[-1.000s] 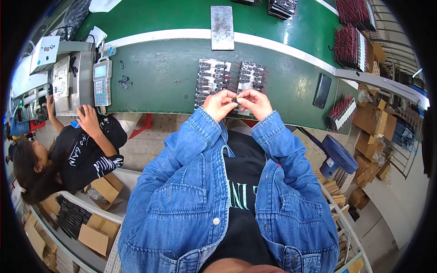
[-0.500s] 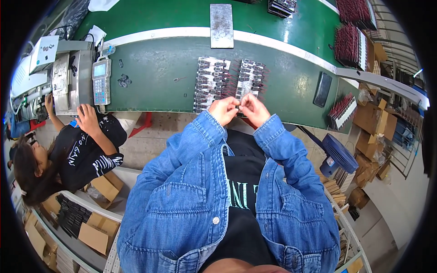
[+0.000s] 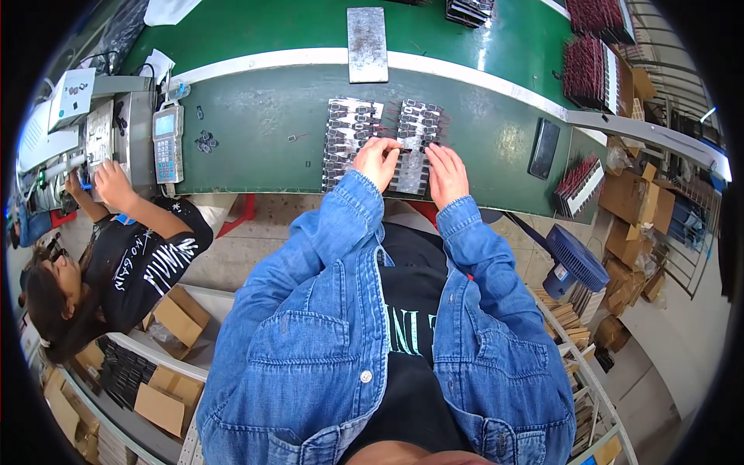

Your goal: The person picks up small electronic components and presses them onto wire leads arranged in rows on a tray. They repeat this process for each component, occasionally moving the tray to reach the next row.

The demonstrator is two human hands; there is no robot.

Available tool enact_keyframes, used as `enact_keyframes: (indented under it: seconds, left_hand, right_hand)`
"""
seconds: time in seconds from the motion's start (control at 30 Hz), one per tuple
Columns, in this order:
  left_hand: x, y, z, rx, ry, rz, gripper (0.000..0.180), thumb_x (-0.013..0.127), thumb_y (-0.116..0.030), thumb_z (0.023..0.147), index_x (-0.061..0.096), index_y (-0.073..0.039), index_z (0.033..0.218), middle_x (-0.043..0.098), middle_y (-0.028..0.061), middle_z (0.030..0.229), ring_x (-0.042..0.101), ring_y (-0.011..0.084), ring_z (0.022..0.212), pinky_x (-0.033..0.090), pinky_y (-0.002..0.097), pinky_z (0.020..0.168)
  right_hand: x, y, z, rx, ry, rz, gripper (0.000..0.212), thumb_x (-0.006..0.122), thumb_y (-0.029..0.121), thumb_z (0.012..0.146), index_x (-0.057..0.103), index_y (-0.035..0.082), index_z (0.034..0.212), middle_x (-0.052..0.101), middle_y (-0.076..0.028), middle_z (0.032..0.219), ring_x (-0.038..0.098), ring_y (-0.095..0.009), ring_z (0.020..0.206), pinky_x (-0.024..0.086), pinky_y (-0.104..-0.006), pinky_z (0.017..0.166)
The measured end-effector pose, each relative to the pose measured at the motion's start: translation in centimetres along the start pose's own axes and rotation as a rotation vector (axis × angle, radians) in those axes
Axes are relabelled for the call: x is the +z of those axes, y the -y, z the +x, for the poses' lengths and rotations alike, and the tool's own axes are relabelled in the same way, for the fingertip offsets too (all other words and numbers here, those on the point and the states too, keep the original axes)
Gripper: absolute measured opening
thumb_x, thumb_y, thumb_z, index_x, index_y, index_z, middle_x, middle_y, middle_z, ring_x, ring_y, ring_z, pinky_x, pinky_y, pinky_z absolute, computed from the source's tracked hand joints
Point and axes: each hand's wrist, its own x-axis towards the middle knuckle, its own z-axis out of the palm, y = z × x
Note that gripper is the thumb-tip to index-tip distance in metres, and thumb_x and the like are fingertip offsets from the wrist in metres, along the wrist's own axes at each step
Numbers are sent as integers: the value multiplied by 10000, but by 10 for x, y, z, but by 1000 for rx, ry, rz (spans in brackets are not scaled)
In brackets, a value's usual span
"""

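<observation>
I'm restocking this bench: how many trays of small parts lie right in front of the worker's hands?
2: the left tray beside the left hand, the right tray under both hands, the right hand on its near edge.

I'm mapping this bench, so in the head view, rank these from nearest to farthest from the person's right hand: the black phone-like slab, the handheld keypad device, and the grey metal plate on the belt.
From the right hand:
1. Black slab, lying flat on the green table to the hand's right.
2. Grey metal plate, up ahead on the belt, slightly left.
3. Keypad device, far left, by the co-worker's station.
</observation>
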Motion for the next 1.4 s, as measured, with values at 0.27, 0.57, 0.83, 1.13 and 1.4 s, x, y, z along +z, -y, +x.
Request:
enact_keyframes:
  seconds: [0.27,0.57,0.83,1.13,1.4]
  left_hand:
    - [17,10,21,148,-124,154,143,617,-115,818,610,-60,950,638,125,895,637,303,808,509,402,719]
    - [18,8,20,211,-124,327,121,596,-166,847,607,-108,953,600,89,994,634,346,794,513,460,691]
    - [16,0,13,210,-110,440,127,571,-164,871,609,-113,981,579,65,1047,636,354,779,517,462,680]
    - [-33,-11,-18,455,-320,215,117,627,-82,841,654,-74,955,637,82,1006,656,259,781,537,330,681]
    - [-81,28,-35,293,-389,220,109,630,-68,833,660,-74,937,652,75,981,658,201,762,532,286,633]
  right_hand:
    - [9,0,-3,-14,135,-153,580,593,28,766,444,52,1326,406,-84,1399,336,-300,1316,299,-448,1072]
    - [6,-2,-5,-11,155,-119,596,595,43,771,428,65,1343,394,-84,1410,322,-296,1326,280,-448,1085]
    - [0,1,-4,20,-21,0,510,614,26,770,522,90,1267,509,-90,1267,458,-302,1184,373,-407,995]
    - [3,-9,-12,-10,-82,-123,409,677,75,755,633,182,1148,586,-40,998,547,-236,921,439,-366,806]
    - [11,-5,-10,-5,-62,-214,409,665,80,769,622,164,1167,583,-35,1011,545,-240,931,429,-378,832]
